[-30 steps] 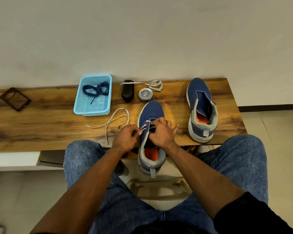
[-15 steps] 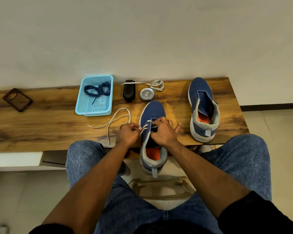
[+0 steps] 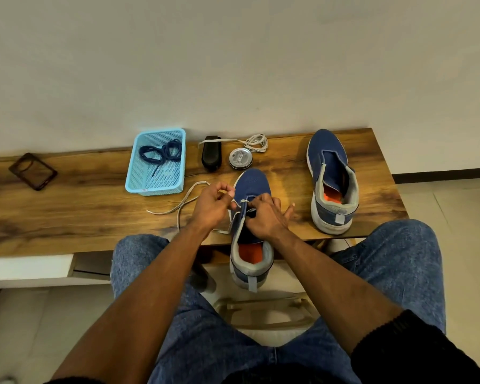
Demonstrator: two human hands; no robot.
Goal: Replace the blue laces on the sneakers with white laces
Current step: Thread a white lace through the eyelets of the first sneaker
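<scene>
A blue sneaker (image 3: 252,184) lies toe-away at the table's front edge, its heel hanging over the edge. A white lace (image 3: 187,202) runs through its lowest eyelets and trails left across the wood. My left hand (image 3: 212,205) pinches this lace just left of the shoe. My right hand (image 3: 265,217) grips the shoe's eyelet edge and tongue area, its fingertips hidden against the shoe. A second blue sneaker (image 3: 330,178) without laces stands to the right. Blue laces (image 3: 161,152) lie in a light-blue basket (image 3: 153,187). Another white lace (image 3: 254,142) lies coiled at the back.
A black brush (image 3: 211,156) and a round tin (image 3: 240,158) sit behind the near shoe. A dark phone case (image 3: 33,171) lies at far left. The wooden table (image 3: 67,217) meets the wall behind. My knees and a stool frame (image 3: 263,311) are below.
My left hand has lifted and drawn the white lace up and to the left, away from the shoe. My right hand stays on the shoe's eyelets.
</scene>
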